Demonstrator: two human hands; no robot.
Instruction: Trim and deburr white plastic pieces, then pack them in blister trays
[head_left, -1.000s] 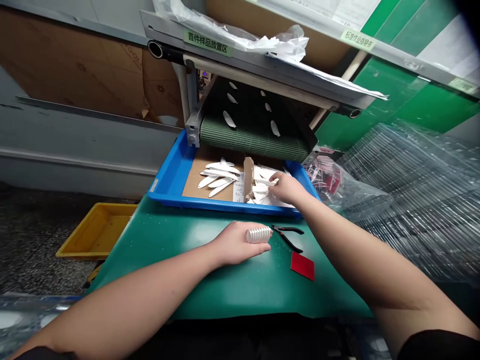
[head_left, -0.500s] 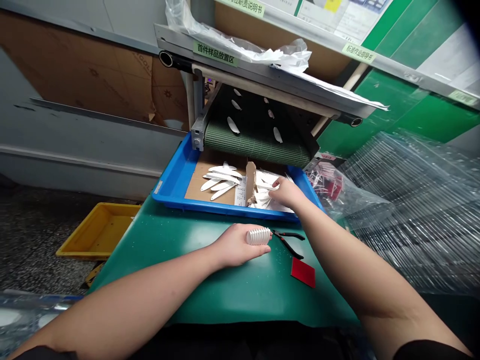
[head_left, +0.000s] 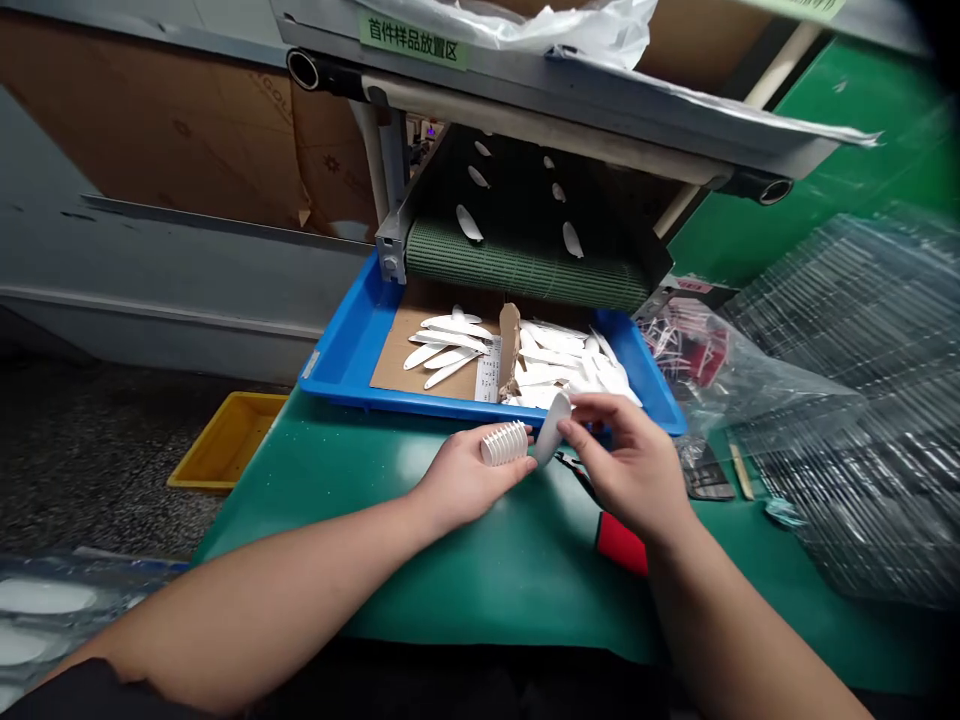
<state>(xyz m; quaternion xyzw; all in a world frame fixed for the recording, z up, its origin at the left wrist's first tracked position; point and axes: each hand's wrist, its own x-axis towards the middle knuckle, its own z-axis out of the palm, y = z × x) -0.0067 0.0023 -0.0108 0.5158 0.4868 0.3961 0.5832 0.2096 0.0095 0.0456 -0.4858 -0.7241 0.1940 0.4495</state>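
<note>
Hands close: right hand (head_left: pixel 619 465) pinches white leaf-shaped piece (head_left: pixel 551 430), left hand (head_left: pixel 469 478) seemingly grips ribbed stack (head_left: pixel 504 443).

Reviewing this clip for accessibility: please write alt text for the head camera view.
Over a green mat, the right hand pinches a white leaf-shaped piece beside the ribbed white stack held in the left hand. Behind them, a blue tray with a cardboard liner holds more white pieces, below a green mesh conveyor belt carrying others.

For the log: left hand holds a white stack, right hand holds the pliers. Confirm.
Wrong: the head view shows the right hand holding a white leaf-shaped piece, not pliers. The left hand does hold the white stack.
</note>
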